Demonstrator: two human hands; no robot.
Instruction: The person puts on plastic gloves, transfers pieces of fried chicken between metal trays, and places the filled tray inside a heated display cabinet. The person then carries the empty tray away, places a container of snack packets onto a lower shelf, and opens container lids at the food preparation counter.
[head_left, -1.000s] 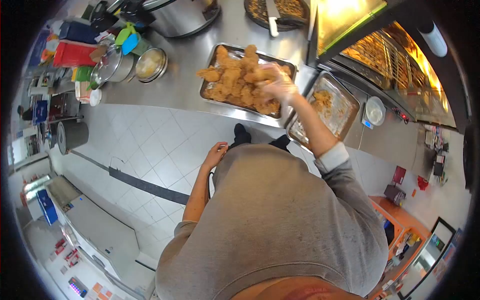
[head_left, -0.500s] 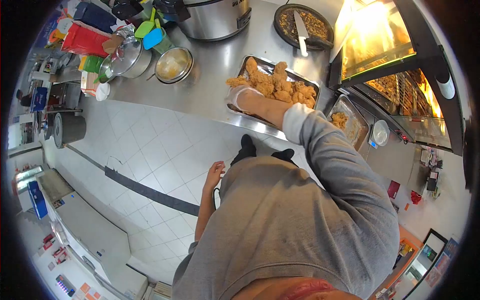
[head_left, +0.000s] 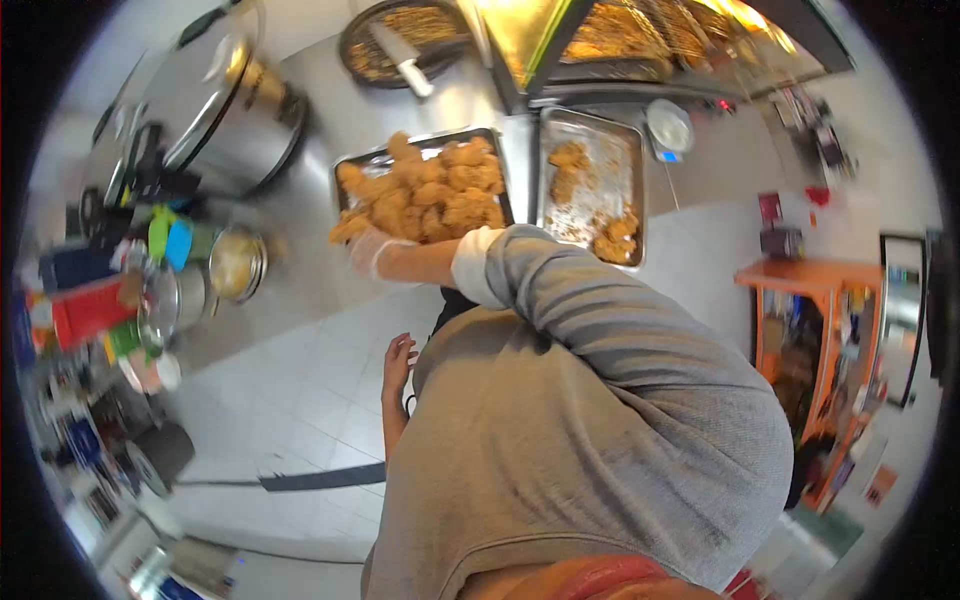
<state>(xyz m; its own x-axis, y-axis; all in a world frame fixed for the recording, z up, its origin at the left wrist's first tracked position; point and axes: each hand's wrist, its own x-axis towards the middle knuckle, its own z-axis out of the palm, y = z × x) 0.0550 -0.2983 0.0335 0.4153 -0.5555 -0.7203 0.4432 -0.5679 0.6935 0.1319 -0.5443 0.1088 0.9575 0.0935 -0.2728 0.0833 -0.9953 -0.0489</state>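
1. Main tray. A rectangular, shiny metal tray (head_left: 432, 146) lies at 11 o'clock on the stainless-steel surface (head_left: 310, 215), heaped with craggy, golden-brown breaded pieces (head_left: 385, 210).

2. Right hand. The right hand (head_left: 370, 252), in a clear, thin glove, is at the tray's 7 o'clock corner, beside the outermost pieces. Its fingers are blurred and partly hidden; their opening, and whether they hold a piece, cannot be told.

3. Left hand. The bare left hand (head_left: 400, 358) hangs at 8 o'clock, below the surface, fingers loosely curled, nothing visible in them.

4. Step in hand. Judged from this pose, the right hand is handling or arranging the heap's edge. A further move here would call for a light, enclosing hold that spares the crust and avoids pushing pieces over the rim.

5. Surroundings. A second metal tray (head_left: 598, 165), with scattered pieces and crumbs, lies at 1 o'clock. Beyond the main tray, a white-handled knife (head_left: 398, 48) rests across a round, dark dish (head_left: 350, 55).
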